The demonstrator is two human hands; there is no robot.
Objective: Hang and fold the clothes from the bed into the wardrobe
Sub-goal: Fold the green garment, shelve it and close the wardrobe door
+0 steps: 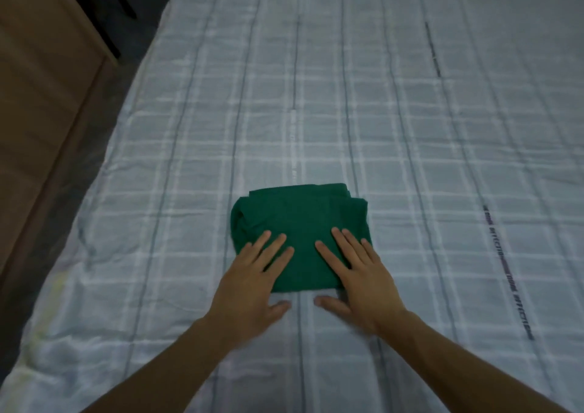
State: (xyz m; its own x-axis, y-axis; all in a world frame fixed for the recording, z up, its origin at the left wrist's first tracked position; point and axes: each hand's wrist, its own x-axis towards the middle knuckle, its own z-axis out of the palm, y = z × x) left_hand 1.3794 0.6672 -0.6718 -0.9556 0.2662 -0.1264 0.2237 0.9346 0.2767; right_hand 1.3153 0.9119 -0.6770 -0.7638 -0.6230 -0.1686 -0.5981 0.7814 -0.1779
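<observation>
Green garment [303, 235] lies folded into a compact square on the bed [410, 128]. Left hand [252, 286] and right hand [360, 279] press it with straight, flat fingers. Carrying it to the wardrobe seems left.

The bed [410, 128] fills most of the view, covered by a pale blue-grey sheet [177, 172] checked with white lines and thin darker stripes running lengthwise; the sheet is lightly wrinkled toward its left edge. A single green garment [300, 219], folded into a compact, roughly square bundle, lies flat on the sheet near the bed's near end, about midway across its width.
</observation>
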